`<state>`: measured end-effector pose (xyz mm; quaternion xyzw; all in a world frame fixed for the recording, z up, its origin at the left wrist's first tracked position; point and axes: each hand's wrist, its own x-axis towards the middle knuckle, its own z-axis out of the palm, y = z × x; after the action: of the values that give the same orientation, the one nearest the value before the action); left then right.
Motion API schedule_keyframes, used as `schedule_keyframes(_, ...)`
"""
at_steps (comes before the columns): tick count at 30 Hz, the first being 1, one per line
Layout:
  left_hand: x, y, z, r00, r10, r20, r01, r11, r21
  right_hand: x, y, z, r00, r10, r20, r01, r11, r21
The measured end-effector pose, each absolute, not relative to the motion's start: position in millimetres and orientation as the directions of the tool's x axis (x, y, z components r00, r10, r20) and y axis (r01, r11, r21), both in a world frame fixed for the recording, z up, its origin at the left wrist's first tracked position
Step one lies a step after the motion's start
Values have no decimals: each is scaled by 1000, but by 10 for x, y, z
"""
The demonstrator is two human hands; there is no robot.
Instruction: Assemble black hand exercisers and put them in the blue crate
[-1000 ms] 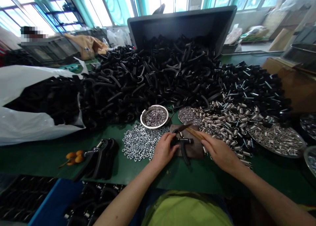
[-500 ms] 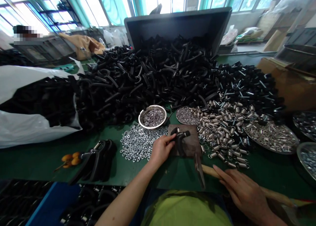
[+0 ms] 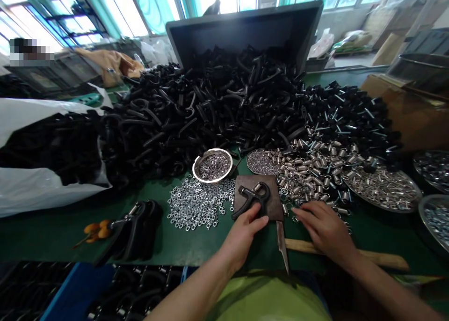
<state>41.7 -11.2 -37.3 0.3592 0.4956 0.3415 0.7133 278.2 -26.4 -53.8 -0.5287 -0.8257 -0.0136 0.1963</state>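
Observation:
A black hand grip strengthener (image 3: 248, 200) with a silver spring between its arms lies on a flat dark metal block (image 3: 276, 204). My left hand (image 3: 245, 234) is closed on its lower handle, thumb and fingers at the block's front edge. My right hand (image 3: 328, 232) is over the near edge of the pile of springs (image 3: 315, 171), its thumb and fingertips drawn close together; anything between them is too small to make out. Beneath that hand lies a hammer with a wooden handle (image 3: 379, 259) and pointed metal head (image 3: 281, 248), beside the block.
Silver nuts (image 3: 196, 206) are spread left of the block, below a metal bowl of small pins (image 3: 213, 166). Black handles (image 3: 217, 105) are heaped behind, spilling from a grey bin (image 3: 245, 26). Several grip strengtheners (image 3: 140, 227) stand at left near orange fruit (image 3: 97, 229). Metal trays (image 3: 386, 190) sit right.
My right hand has let go of the hammer handle and moved up-left to the springs. The grip strengthener has been turned on the block, with my left hand now at its lower handle.

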Motion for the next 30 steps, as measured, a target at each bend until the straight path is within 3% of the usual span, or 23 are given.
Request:
schedule_keyframes(3, 333, 57, -293, 279, 927, -250, 143, 217, 966, 2610, 341, -372, -316, 890, 329, 891, 398, -220)
schedule_keyframes(5, 307, 331, -286, 272, 962, -26, 363, -78, 928, 2494, 756, -305, -298, 925, 235, 924, 341, -172)
schedule_keyframes(8, 369, 895, -344, 290, 945, 155, 664, -315, 678, 2343, 1256, -290, -263, 959, 104, 956, 274, -102)
schedule_keyframes(11, 524, 1420, -441, 330, 934, 134, 830, -355, 429, 2250, 1525, -348, -241, 969, 51, 966, 245, -84)
schedule_keyframes(14, 680, 1729, -539, 342, 935, 90, 857, -350, 379, 2221, 1609, -410, -207, 978, 14, 974, 208, -90)
schedule_keyframes(19, 777, 1864, -634, 323, 945, 60, 845, -316, 431, 2263, 1620, -458, -140, 990, 7, 976, 140, -164)
schedule_keyframes(25, 776, 1915, -649, 266, 963, 31, 784, -236, 575, 2316, 1591, -409, -85, 995, 43, 926, 95, -366)
schedule_keyframes(30, 707, 1905, -621, 249, 968, -23, 648, -149, 747, 2307, 1356, -360, -167, 985, 36, 796, 156, -585)
